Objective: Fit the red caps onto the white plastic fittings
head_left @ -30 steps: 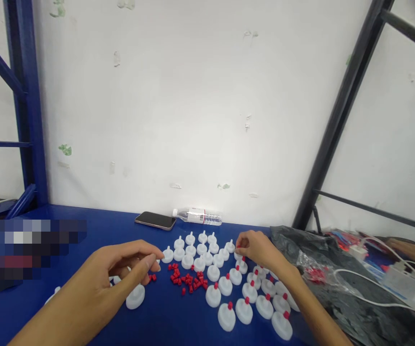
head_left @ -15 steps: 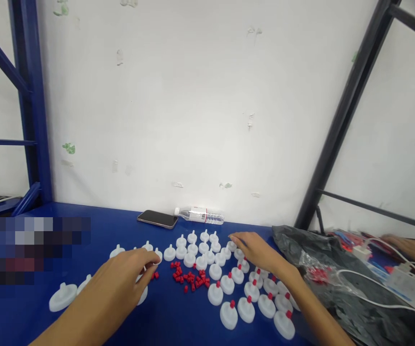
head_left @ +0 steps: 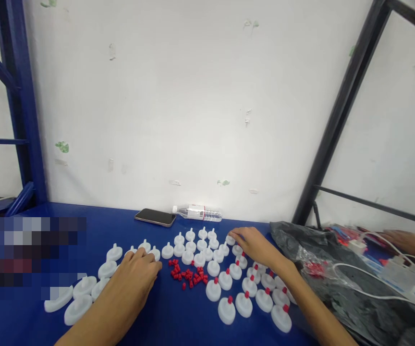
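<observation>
The right hand (head_left: 256, 246) has its fingers narrow over a white cap (head_left: 230, 240), grip unclear — the cap's upright spout is hidden there. Red caps (head_left: 189, 276) lie on the tabletop (head_left: 171, 317) just right of the left hand (head_left: 137, 271) — the nearer one, fingers curled, contents hidden.

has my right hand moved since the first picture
Yes, the right hand has shifted slightly forward and left: its fingertips are now nearer the base end of the plastic bottle lying by the wall.
</observation>
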A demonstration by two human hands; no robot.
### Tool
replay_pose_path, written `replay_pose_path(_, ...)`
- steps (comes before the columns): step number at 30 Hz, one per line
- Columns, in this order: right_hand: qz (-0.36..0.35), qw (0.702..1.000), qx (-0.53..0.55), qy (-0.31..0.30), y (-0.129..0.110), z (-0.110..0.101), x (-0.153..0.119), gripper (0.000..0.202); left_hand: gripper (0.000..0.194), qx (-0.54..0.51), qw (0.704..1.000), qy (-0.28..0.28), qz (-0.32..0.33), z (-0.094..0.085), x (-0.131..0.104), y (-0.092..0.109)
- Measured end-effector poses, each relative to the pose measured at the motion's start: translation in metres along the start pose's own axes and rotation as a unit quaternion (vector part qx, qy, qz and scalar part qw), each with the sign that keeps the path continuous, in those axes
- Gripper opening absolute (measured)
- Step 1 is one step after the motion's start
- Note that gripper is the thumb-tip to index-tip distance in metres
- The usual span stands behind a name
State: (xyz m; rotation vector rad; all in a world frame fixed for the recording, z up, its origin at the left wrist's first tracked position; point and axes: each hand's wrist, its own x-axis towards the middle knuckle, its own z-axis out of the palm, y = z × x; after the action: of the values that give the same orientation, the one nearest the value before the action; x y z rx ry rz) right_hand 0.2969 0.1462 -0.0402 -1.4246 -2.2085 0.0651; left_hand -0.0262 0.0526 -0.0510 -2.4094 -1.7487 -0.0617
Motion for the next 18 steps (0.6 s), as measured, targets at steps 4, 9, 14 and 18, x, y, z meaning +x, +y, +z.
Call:
replay_pose_path(4,0.003,0.999,0.019,0.036,-0.005,-0.009,0.003,0.024,0.047,0.015,1.0,-0.005,-0.001,-0.002,0.001,0.002)
replay_pose_path(9,0.009,0.994,0.048,0.098,-0.011,-0.011,0.003,0.026,0.045,0.009,1.0,0.006,0.006,0.0,0.002,0.004)
replay_pose_path(14,-0.035,0.991,0.08,0.103,-0.015,-0.007,0.001,0.021,0.038,-0.031,0.998,0.041,0.019,-0.001,0.002,0.007)
replay_pose_path(18,-0.101,0.987,0.088,0.091,-0.028,-0.008,-0.005,0.024,0.038,-0.117,0.986,0.115,0.041,0.0,-0.001,0.008)
